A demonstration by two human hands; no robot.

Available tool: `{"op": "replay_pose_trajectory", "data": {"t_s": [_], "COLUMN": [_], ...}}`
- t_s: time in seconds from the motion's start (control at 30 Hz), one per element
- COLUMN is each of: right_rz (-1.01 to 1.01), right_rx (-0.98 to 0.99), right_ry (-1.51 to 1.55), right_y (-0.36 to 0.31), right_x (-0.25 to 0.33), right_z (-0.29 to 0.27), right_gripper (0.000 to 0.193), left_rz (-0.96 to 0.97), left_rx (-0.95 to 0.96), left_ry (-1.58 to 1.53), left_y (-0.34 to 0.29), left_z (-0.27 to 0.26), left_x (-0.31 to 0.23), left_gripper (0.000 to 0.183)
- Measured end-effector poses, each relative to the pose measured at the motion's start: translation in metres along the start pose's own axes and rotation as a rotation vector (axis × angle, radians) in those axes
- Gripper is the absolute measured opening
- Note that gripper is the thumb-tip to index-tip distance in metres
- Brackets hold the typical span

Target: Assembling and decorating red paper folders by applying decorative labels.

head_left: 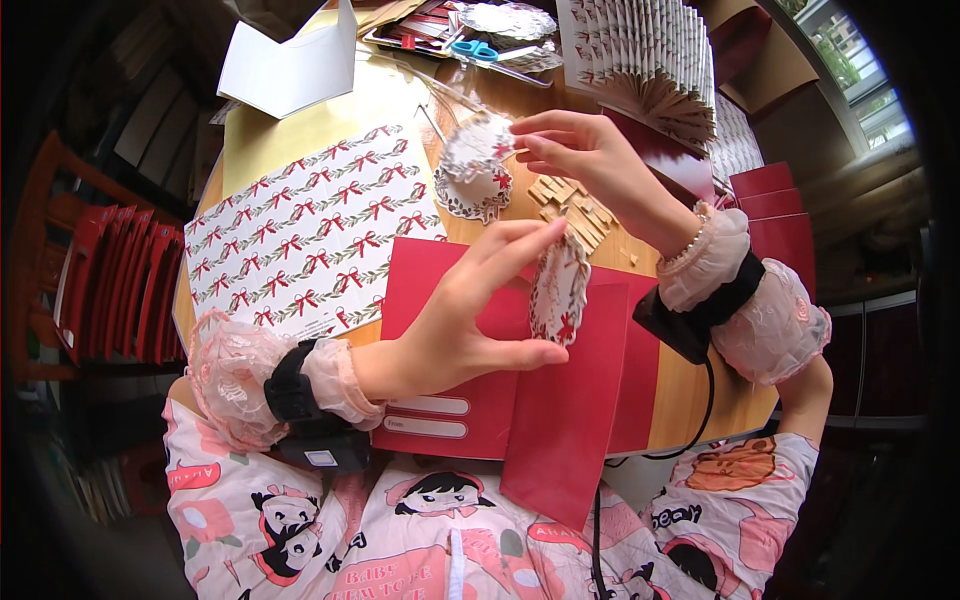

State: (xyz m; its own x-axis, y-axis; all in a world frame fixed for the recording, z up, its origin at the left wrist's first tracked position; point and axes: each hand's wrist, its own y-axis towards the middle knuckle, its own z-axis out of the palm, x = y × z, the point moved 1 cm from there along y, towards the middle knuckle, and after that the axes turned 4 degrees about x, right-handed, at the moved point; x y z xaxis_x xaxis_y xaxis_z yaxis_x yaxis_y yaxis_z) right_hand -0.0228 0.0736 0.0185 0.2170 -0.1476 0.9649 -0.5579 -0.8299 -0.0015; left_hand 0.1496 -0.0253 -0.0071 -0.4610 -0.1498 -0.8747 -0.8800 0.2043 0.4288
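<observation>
My left hand (455, 325) holds a paper wreath cutout (560, 295) on edge between thumb and fingers, its leafy rim and red bow showing. The cutout is above a red folded card (440, 275) that lies partly opened at the table's front edge. Farther off, my right hand (600, 160) pinches the edge of a second wreath cutout (478, 140), slightly blurred. Beneath that one rests another wreath cutout (478, 196) on the table. Small tan strips and blocks (580, 215) lie in a loose cluster below my right hand.
Wreath-patterned paper (310, 230) covers the left side over a yellow sheet (290, 130), with a folded white card (290, 70) behind. Blue-handled scissors (474, 50) lie at the back near a fanned patterned stack (640, 70). Red cards (775, 215) lie right; more (115, 280) stand on a chair.
</observation>
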Motion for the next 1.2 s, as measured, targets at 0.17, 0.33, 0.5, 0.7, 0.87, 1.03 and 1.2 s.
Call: {"op": "replay_pose_trajectory", "data": {"t_s": [0.17,0.33,0.5,0.7,0.87,1.03,1.2], "right_rz": [-0.147,-0.127,0.007,0.06,0.017,-0.006,-0.026], "right_rx": [-0.017,0.101,0.101,0.103,0.081,0.087,0.051], "right_ry": [-0.316,0.03,0.036,0.069,0.066,0.062,0.033], "right_y": [-0.014,-0.064,-0.086,-0.087,-0.088,-0.087,-0.088], "right_x": [0.024,0.061,0.065,0.067,0.064,0.061,0.059], "right_z": [0.0,0.015,0.022,0.021,0.023,0.023,0.024], "right_gripper": [0.021,0.021,0.024,0.021,0.019,0.018,0.016], "left_rz": [-0.11,-0.17,-0.136,-0.173,-0.159,-0.133,-0.141], "left_rx": [-0.136,-0.198,-0.256,-0.237,-0.242,-0.237,-0.187], "left_ry": [-0.106,-0.192,-0.208,-0.234,-0.254,-0.252,-0.285], "left_y": [-0.003,-0.003,-0.003,-0.002,-0.002,-0.002,-0.002], "left_z": [0.0,0.001,0.002,0.002,0.002,0.002,0.002], "left_x": [-0.001,0.0,0.005,0.001,0.002,0.002,0.0], "left_gripper": [0.089,0.086,0.081,0.082,0.081,0.08,0.085]}}
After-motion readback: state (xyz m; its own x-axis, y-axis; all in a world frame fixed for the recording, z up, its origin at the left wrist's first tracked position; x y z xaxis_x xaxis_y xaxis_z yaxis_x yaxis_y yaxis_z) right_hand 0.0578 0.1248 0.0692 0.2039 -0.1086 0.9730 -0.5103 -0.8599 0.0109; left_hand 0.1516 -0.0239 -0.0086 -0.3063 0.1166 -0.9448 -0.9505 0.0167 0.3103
